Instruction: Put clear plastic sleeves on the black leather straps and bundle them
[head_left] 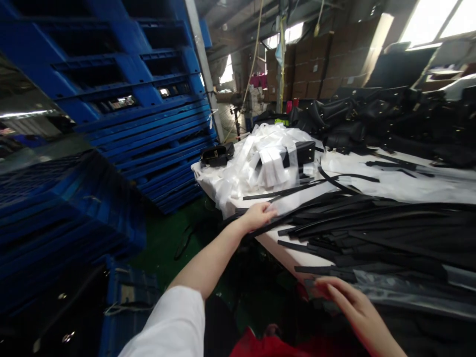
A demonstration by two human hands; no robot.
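My left hand is closed on the near end of a long, whitish, see-through plastic sleeve, at the table's left edge. The sleeve stretches away to the right across black straps. Lower down, my right hand is off the table's front edge, its thumb and fingers drawn together. Whatever lies between those fingers is too blurred to name. Just beyond it, many black straps lie in a wide heap, and a clear plastic sleeve rests along their near side.
A pile of white plastic sleeves covers the table's far left corner, with a black bag beside it. Black bags are heaped at the back right. Blue pallets stand stacked at left. Cartons rise behind.
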